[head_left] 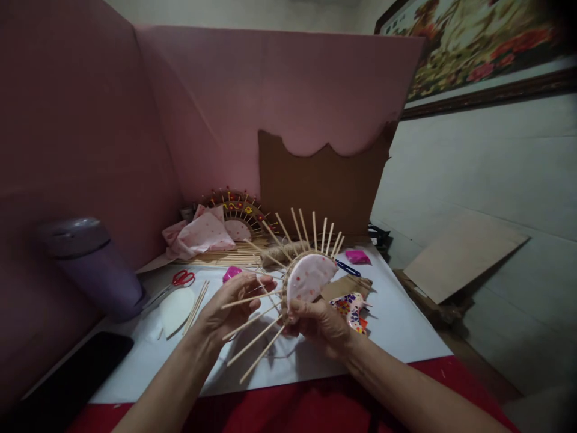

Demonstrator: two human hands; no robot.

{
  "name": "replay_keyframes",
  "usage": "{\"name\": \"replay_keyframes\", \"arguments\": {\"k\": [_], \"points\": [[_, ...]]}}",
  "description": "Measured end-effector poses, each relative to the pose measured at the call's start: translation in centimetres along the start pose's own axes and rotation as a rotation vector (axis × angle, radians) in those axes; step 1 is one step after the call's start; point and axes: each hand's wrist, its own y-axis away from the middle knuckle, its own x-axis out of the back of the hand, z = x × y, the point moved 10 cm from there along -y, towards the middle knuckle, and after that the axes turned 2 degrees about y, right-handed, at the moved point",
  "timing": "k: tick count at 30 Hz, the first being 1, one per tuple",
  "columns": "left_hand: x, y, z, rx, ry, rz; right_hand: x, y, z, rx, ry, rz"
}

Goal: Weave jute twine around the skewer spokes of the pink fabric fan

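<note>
My right hand (322,325) grips the lower edge of a half-round piece (311,276) covered in pale dotted fabric, thumb on the front. Thin wooden sticks (259,328) fan out from its curved rim, upward and to the left. Twine (271,296) runs along that rim and across the sticks near my left hand (234,300). The fingers of my left hand are curled among the left-hand sticks, with the twine at them; the fingertips are partly hidden.
Red-handled scissors (183,278), a white cut-out (177,310) and loose sticks (196,308) lie left. A purple bottle (97,270) and dark phone (83,373) are farther left. Behind stand a twine roll (282,255), pink fabric (202,231) and a decorated fan piece (238,210). Patterned fabric (351,310) lies right.
</note>
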Motion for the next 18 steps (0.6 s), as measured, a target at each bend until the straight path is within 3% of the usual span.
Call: {"name": "replay_keyframes", "arguments": {"k": [5,8,14,18], "points": [[-1.9,0.0,-1.7,0.102,0.137,-0.107,-1.0,0.3,1.8,-0.105,-0.029,-0.084],[-2.8,0.4,-1.1,0.026,0.091,-0.184,-1.2,0.3,1.8,-0.112,-0.019,-0.106],[-3.7,1.6,0.9,-0.22,-0.241,-0.256,0.0,0.0,0.2,-0.055,-0.016,-0.029],[-4.7,1.8,0.7,-0.27,-0.365,-0.327,0.1,0.0,0.1,-0.057,-0.022,-0.047]]}}
